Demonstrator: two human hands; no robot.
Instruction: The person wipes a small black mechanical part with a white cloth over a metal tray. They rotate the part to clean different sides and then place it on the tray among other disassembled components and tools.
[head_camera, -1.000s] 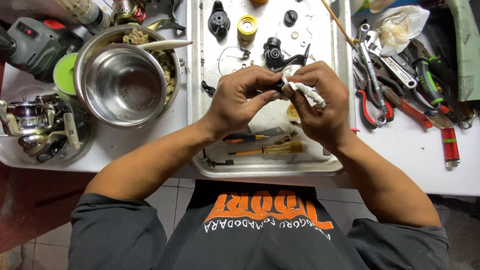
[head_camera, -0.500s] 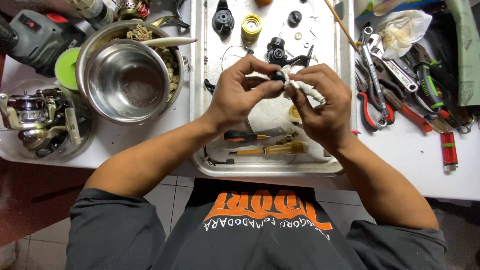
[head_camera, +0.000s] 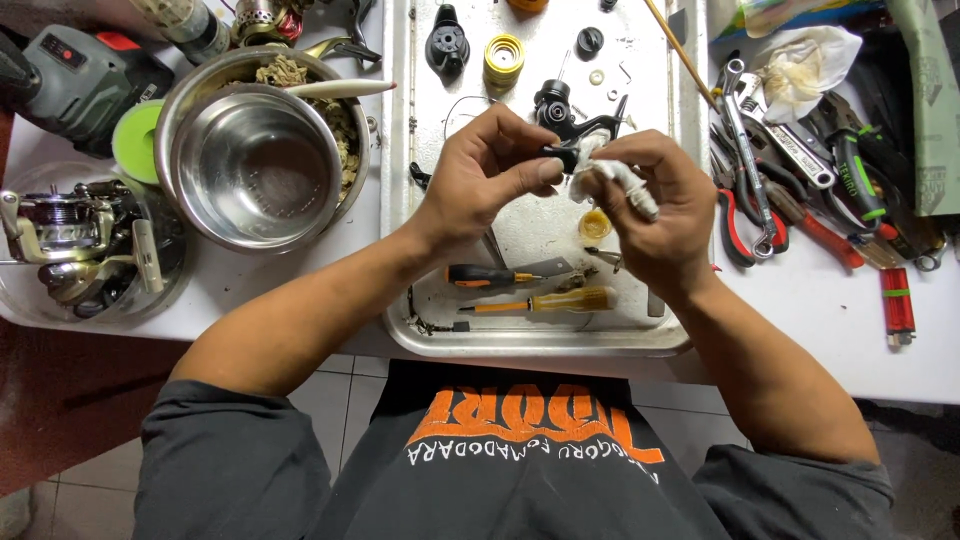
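Note:
Both my hands meet over the metal tray (head_camera: 540, 335). My left hand (head_camera: 485, 175) pinches a small black part (head_camera: 562, 155) between thumb and fingers. My right hand (head_camera: 650, 205) grips a crumpled white cloth (head_camera: 615, 180) pressed against that part. Just beyond the fingers a black reel body (head_camera: 560, 110) lies on the tray. Under my wrists lie two screwdrivers, one with an orange-black handle (head_camera: 480, 275), one with a yellow handle (head_camera: 560, 300).
A steel bowl (head_camera: 255, 165) nested in a larger bowl stands at left. A clear dish holding fishing reels (head_camera: 70, 245) sits at far left. Pliers and wrenches (head_camera: 790, 200) lie at right, with a red lighter (head_camera: 897, 300). A yellow spool (head_camera: 503, 58) and black knob (head_camera: 447, 42) rest on the tray's far end.
My hands have stayed over the tray, shifting slightly; the cloth has turned around the black part between the fingers.

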